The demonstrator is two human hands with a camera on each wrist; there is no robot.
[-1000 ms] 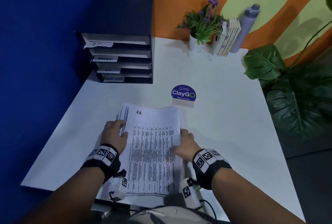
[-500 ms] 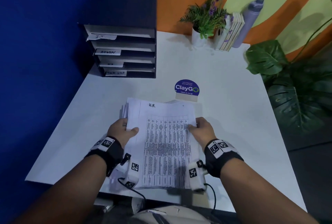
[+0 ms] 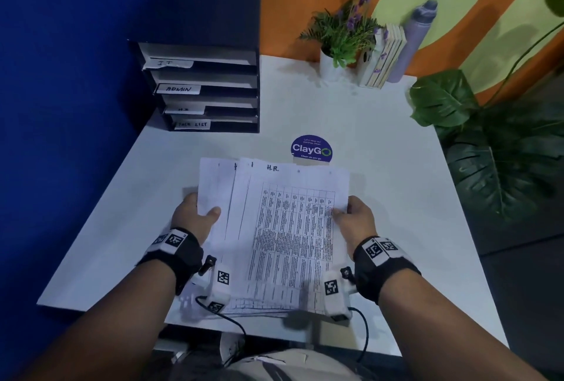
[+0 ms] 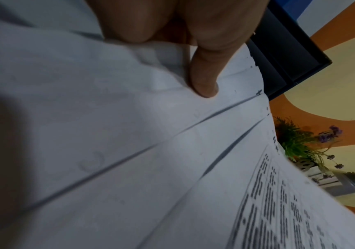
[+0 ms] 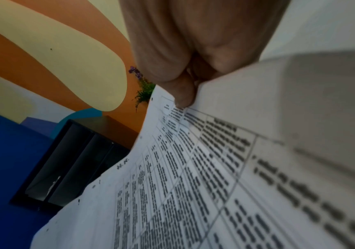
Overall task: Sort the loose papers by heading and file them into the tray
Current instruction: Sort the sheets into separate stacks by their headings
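Note:
A stack of printed papers (image 3: 274,234) is held above the white table (image 3: 381,185), fanned to the left so several sheet edges show. The top sheet (image 5: 193,185) carries a table and the heading "H.R." My left hand (image 3: 195,215) grips the stack's left edge, thumb (image 4: 204,79) on top. My right hand (image 3: 354,218) pinches the right edge of the top sheet, thumb (image 5: 182,94) on the print. The black filing tray (image 3: 210,87) stands at the table's back left, with shelves labelled IT, ADMIN, H.R. and TASK LIST.
A round purple ClayGo sign (image 3: 311,148) stands just beyond the papers. At the back are a potted plant (image 3: 341,32), some books (image 3: 384,56) and a grey bottle (image 3: 415,38). Big green leaves (image 3: 488,142) reach in from the right. A blue wall runs along the left.
Both hands have lifted the stack off the table and raised it. The sheets have fanned out to the left. My right hand went from lying on the page to pinching its right edge.

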